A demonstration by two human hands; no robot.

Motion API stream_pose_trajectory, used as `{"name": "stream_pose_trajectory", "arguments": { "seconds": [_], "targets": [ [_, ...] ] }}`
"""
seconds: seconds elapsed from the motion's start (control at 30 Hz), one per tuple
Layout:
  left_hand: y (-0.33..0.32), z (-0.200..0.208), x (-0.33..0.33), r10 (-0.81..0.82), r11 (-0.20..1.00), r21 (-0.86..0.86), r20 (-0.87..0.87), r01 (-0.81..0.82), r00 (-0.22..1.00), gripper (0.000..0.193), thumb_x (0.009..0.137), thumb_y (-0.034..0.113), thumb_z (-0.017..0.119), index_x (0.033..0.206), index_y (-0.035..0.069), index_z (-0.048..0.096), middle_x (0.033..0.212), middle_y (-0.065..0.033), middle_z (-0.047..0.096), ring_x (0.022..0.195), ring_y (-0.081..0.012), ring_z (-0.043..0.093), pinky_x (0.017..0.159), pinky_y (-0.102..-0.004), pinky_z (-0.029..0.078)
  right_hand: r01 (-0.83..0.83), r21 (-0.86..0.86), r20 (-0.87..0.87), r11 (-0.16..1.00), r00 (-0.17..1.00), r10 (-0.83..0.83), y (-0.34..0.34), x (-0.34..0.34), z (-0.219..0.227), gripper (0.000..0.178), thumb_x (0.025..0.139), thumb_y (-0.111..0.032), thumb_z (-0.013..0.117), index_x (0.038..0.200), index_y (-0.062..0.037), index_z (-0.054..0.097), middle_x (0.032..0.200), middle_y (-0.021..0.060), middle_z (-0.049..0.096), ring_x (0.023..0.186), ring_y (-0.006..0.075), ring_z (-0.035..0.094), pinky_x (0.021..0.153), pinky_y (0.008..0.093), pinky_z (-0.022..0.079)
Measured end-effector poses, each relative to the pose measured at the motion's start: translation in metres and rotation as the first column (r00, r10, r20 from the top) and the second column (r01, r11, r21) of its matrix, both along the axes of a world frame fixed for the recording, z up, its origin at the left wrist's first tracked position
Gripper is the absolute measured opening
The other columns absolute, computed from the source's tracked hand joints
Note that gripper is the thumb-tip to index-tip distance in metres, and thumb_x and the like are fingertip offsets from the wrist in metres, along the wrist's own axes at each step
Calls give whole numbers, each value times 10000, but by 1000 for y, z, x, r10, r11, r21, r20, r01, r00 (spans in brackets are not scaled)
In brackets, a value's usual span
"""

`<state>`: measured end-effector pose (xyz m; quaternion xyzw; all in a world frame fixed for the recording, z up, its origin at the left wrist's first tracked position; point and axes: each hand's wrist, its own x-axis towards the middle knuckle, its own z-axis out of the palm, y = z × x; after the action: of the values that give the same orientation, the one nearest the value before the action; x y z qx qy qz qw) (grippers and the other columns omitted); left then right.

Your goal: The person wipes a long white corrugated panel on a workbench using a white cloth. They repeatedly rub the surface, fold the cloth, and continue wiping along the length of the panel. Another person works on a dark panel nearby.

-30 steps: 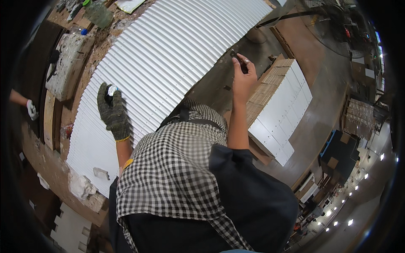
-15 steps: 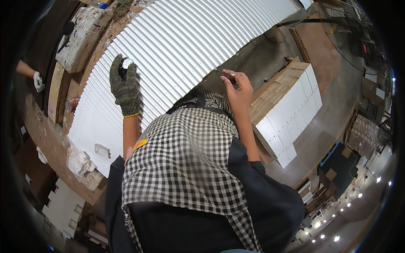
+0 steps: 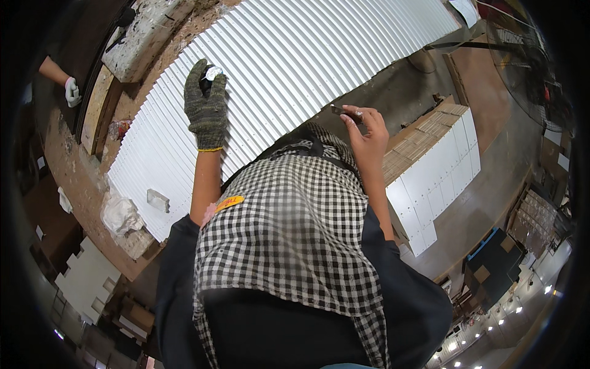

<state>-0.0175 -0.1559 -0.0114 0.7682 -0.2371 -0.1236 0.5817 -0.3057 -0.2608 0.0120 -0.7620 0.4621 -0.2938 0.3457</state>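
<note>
My left hand (image 3: 206,114), in a dark green knit glove, is closed round a small round object (image 3: 213,73) with a whitish top and a dark side. It is above a long row of narrow white strips (image 3: 270,67) lying side by side. To the right, my bare right hand (image 3: 369,135) pinches a small, dark, flat tool (image 3: 337,110) between thumb and fingers, beyond the near edge of the row. White smears show on those fingertips. Most of the tool is hidden, so its kind is unclear.
A small pale block (image 3: 158,200) lies on the strips at the left, near a crumpled white cloth (image 3: 121,213). On the right stands a stack of white-faced boards (image 3: 433,184). Another person's gloved hand (image 3: 72,92) is at the far left; a fan (image 3: 522,67) stands far right.
The whole view has shifted, so both hands appear farther right. The dark flat tool now shows at my right fingertips. My left hand keeps hold of the round object.
</note>
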Motion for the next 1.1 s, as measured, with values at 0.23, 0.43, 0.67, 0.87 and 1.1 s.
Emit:
{"name": "stream_pose_trajectory", "arguments": {
  "seconds": [0.23,0.43,0.67,0.87,1.1],
  "targets": [
    [1,-10,5,-4,998,-57,-55,1,999,451,910,56,738,1335,88,592,1078,-67,674,802,-98,652,666,-247,593,-60,117,68,991,996,52,2,1,-7,139,812,-82,786,948,-105,776,935,13,722,896,197,644,823,334,455],
    [2,-4,4,-39,999,9,79,38,996,438,911,103,749,1323,93,601,1065,-67,687,802,-97,667,671,-251,601,-135,23,-43,991,990,136,5,4,-2,110,820,-100,782,928,-113,772,930,14,726,914,203,650,889,339,427],
    [1,0,0,-1,1000,9,12,1,1000,424,917,80,738,1319,94,604,1060,-58,694,806,-101,673,675,-254,596,-164,-82,-42,983,986,161,3,2,-2,97,823,-96,783,919,-108,771,902,18,742,885,201,671,962,344,415],
    [2,-5,4,-15,999,48,113,10,994,436,909,108,755,1320,88,611,1162,-81,680,942,-139,686,785,-284,614,-303,345,117,888,953,280,16,15,9,100,834,-41,766,932,-55,751,918,48,748,883,195,694,898,332,492],
    [7,-13,7,-34,996,91,194,17,980,415,930,94,724,1329,76,611,1168,-74,676,1022,-163,666,912,-326,572,-357,755,317,549,933,170,38,21,-12,160,946,-40,670,1088,19,713,964,61,732,903,118,680,834,267,532]
  ]
}}
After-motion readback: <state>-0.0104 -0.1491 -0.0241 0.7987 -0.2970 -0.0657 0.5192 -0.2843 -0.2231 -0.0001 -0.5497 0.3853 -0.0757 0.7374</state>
